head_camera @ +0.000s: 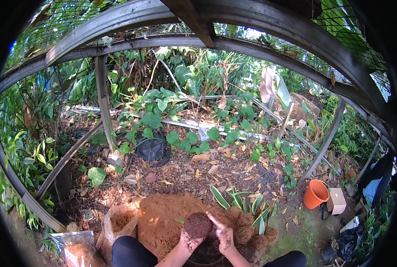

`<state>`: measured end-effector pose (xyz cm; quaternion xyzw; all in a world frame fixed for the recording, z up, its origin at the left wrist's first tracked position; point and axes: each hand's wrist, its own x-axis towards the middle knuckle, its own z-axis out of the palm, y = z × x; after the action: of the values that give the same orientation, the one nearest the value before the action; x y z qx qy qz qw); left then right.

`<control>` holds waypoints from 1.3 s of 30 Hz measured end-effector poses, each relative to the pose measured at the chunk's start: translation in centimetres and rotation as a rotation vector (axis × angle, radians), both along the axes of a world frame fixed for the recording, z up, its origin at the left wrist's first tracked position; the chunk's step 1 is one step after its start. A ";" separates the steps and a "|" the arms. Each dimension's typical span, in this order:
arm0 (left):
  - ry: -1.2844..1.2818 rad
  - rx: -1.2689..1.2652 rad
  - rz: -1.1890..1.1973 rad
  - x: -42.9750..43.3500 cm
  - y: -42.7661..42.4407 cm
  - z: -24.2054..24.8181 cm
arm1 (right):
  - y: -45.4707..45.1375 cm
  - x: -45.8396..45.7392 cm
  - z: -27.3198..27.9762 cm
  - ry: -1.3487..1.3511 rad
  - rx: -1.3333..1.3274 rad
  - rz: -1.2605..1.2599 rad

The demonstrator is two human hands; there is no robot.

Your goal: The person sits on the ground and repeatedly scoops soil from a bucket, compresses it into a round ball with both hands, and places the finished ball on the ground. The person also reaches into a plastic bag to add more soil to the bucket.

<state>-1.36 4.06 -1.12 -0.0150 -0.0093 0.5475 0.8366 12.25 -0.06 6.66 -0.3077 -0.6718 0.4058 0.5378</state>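
Observation:
My left hand (189, 241) cups a round ball of dark, moist soil (198, 225) from below. Dirt clings to both hands. Beside the ball is my right hand (224, 235), its index finger stretched toward the ball's right edge; whether it touches is hard to tell. Nothing is gripped in that hand. Beneath the hands lies a dark round basin (203, 255), partly hidden by my forearms. A mound of brown coir-like material (161, 213) spreads in front. To the right sit several fibre-wrapped balls (244, 234), with variegated snake plants (238, 198) among them.
At my left stand an open translucent bag of coconut fibre (108, 225) and a clear plastic bag of fibre (76, 248). Farther right are an orange bucket (316, 194) and a cardboard box (336, 201). A wooden post (104, 103) and mesh-covered frame (171, 41) surround the spot.

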 end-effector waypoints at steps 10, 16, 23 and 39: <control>0.147 -0.065 -0.121 0.2 -0.6 1.1 | 0.2 0.6 2.1 -0.139 0.309 -0.294; 0.113 0.061 -0.193 0.6 -1.0 2.3 | 0.6 1.4 2.8 -0.108 0.285 -0.030; 0.374 -0.115 -0.079 0.3 -1.8 2.3 | -0.4 1.1 3.5 -0.836 0.519 -0.130; 0.464 -0.155 -0.049 -0.1 -2.1 3.4 | -2.4 -0.4 4.0 -1.138 0.567 -0.181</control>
<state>-1.47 1.92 2.29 0.0467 0.2256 0.5147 0.8258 11.88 -2.45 10.68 -0.3762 -0.9049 -0.0613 0.1895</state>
